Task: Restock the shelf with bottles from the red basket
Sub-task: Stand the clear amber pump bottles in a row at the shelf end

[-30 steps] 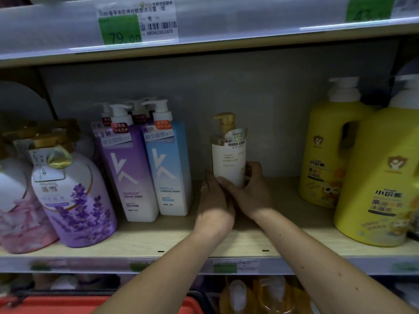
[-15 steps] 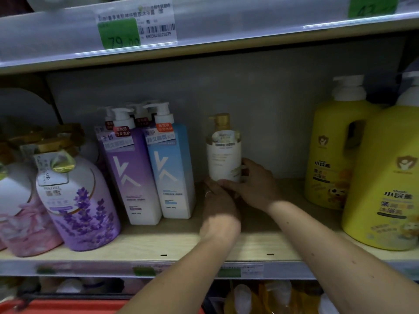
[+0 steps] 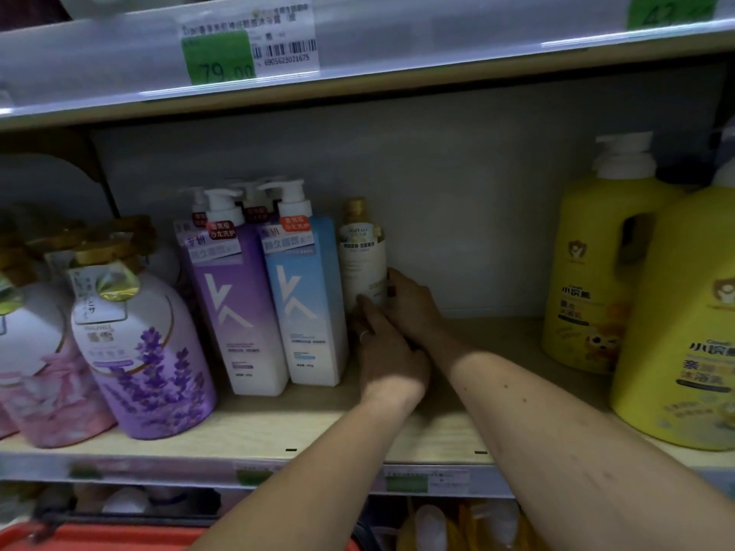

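While the right hand (image 3: pixel 413 308) curls round the white gold-capped plastic bottle (image 3: pixel 362 264), upright at the back of the wooden shelf (image 3: pixel 318 427), left hand (image 3: pixel 387 355) fingertips touch its base.

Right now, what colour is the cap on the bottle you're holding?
Gold, atop the white bottle that both hands touch; the head view shows it.

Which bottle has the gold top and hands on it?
The small white bottle beside the blue bottle. Both hands, left hand and right hand, touch it; nothing else is touched.
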